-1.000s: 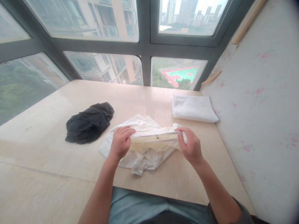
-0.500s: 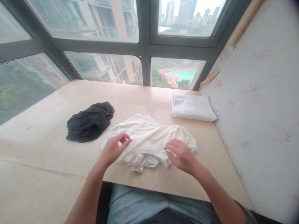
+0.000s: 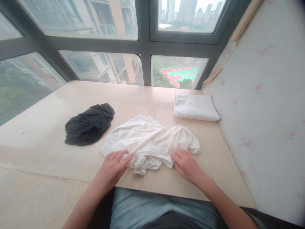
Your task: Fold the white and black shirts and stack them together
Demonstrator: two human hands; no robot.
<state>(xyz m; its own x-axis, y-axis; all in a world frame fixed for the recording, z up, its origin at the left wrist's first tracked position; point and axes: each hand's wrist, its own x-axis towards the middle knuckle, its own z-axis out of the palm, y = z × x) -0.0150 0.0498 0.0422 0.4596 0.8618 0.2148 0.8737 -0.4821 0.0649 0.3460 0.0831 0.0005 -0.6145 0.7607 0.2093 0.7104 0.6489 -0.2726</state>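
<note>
A crumpled white T-shirt lies on the pale wooden surface in front of me, its hemmed edge curving towards me and some cloth bunched beneath it. My left hand rests at the near left part of that edge, the thumb and bent fingers slightly apart. At the near right corner, my right hand pinches the edge between thumb and fingers. The left hand's fingertips partly cover the cloth there, so contact under them is hidden.
A bunched black garment lies to the left. At the back right, a folded white cloth sits against the flower-patterned wall. Grey-framed windows border the far side of the wooden surface.
Both hands have come down towards me onto the near edge of the white T-shirt. My right fingers have closed on it. The view has shifted slightly; the garments lie as before.
</note>
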